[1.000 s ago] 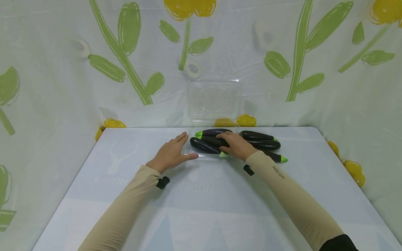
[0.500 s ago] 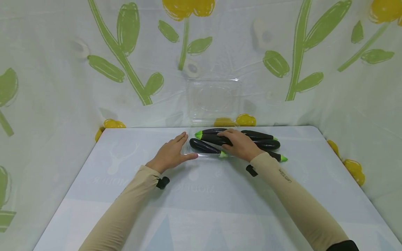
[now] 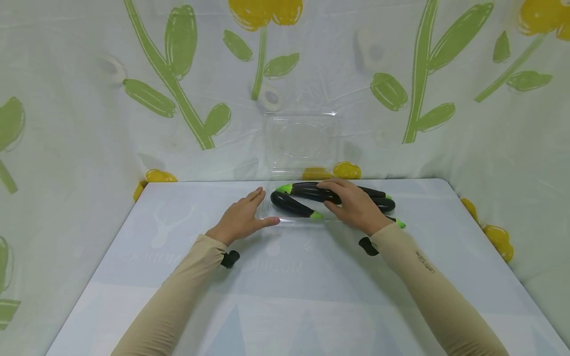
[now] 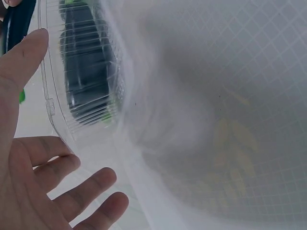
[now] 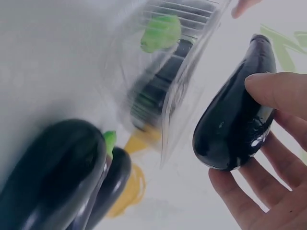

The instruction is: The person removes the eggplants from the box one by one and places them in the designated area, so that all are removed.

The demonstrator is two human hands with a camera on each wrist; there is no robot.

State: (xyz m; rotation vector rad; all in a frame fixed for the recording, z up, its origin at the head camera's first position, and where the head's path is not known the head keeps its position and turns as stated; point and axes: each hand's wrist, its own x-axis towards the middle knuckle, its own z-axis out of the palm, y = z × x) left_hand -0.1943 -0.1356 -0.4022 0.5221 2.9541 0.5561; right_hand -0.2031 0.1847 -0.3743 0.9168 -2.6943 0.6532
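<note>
A dark purple eggplant (image 3: pixel 309 194) with a green stem end is gripped by my right hand (image 3: pixel 352 203) over the clear plastic clamshell box (image 3: pixel 307 221). The right wrist view shows this held eggplant (image 5: pixel 230 117) with the thumb on one side and fingers on the other. In front of it lies another eggplant (image 3: pixel 289 204), inside the box. My left hand (image 3: pixel 240 217) is at the box's left side with fingers spread, its thumb along the front edge. In the left wrist view, the left thumb (image 4: pixel 33 52) touches the rim and dark eggplants show through the ridged wall.
The box's transparent lid (image 3: pixel 303 141) stands raised against the flowered curtain (image 3: pixel 191 59). Right of the box, more eggplants (image 3: pixel 384 204) lie on the pale table (image 3: pixel 276 306), partly hidden by my right hand. The table's back edge runs just behind them.
My right hand has moved to the right, drawing the held eggplant with it across the box. The left hand stays in place, and the front eggplant has barely shifted.
</note>
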